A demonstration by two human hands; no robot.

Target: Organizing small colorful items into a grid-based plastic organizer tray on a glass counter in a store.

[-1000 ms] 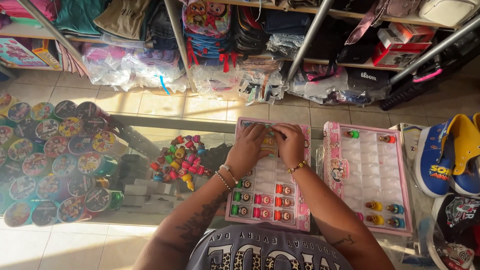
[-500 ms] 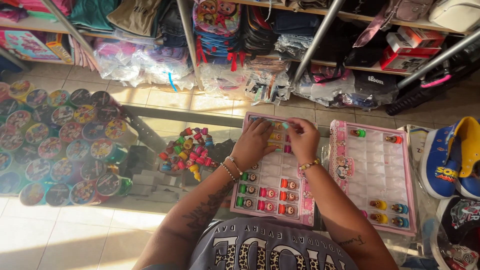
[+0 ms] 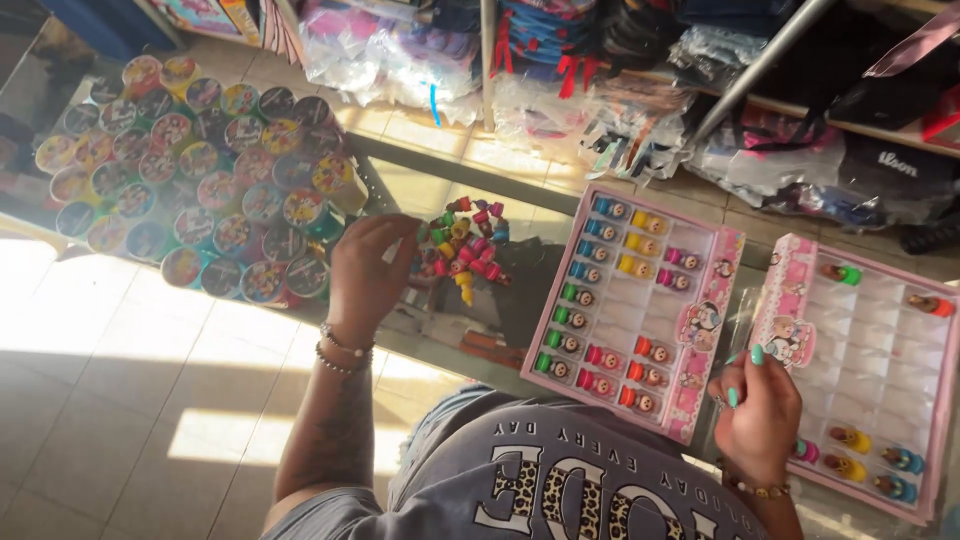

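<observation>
While your left hand (image 3: 368,272) reaches out over the glass worktop (image 3: 420,185), its grip is pinched together at the edge of the pile of small coloured toy figures (image 3: 463,243); whether a figure sits between the fingertips I cannot tell. The pile lies just past that grip, on the glass. Beyond the back of that hand stands a packed cluster of round colourful tubs (image 3: 190,170) on the tiled floor (image 3: 120,400). Your right hand (image 3: 757,412) rests with fingers loosely curled, holding nothing, touching the plastic between two pink trays. The near pink tray (image 3: 633,305) lies just beside that grip toward your left hand, partly filled with figures in rows. The far pink tray (image 3: 870,370) lies on the grip's other side, mostly bare compartments.
</observation>
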